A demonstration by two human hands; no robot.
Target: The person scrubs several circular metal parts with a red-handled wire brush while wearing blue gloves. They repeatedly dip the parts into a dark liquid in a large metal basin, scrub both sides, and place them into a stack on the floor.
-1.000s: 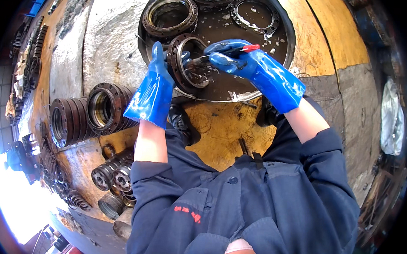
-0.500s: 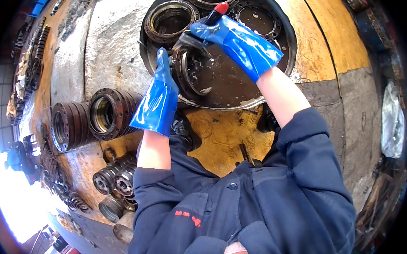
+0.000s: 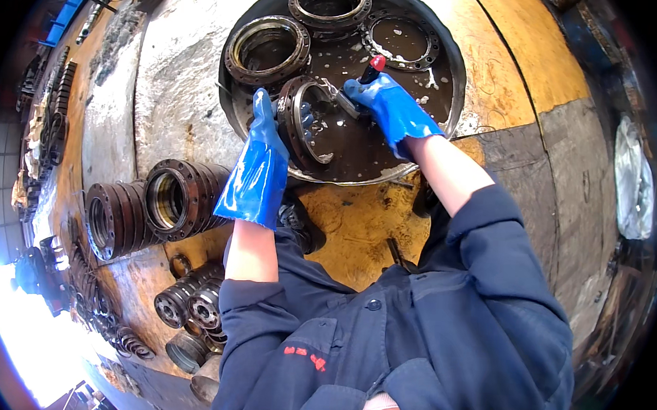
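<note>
My left hand (image 3: pixel 260 160), in a blue rubber glove, grips a dark flanged metal ring (image 3: pixel 294 125) standing on edge in a round basin (image 3: pixel 226 99). Its thumb points up along the outside, and blue fingers show through the ring's opening. In my right hand (image 3: pixel 393 108), also gloved in blue, is a brush (image 3: pixel 348 104) with a black, red-ended handle. The brush's working end is beside the ring's opening, above dark liquid; whether it touches the ring I cannot tell.
Inside the basin are more flanged rings: one at the left (image 3: pixel 268 50), one at the back (image 3: pixel 329 4) and a thin one (image 3: pixel 404 42) at the right. Stacked rings (image 3: pixel 173 200) and smaller round parts (image 3: pixel 190 298) lie on the floor to my left. A plastic-wrapped bundle (image 3: pixel 634 180) is far right.
My right hand has moved the brush down and to the right, from the ring's upper edge to beside its opening. My left hand keeps its hold on the ring. The view has shifted slightly.
</note>
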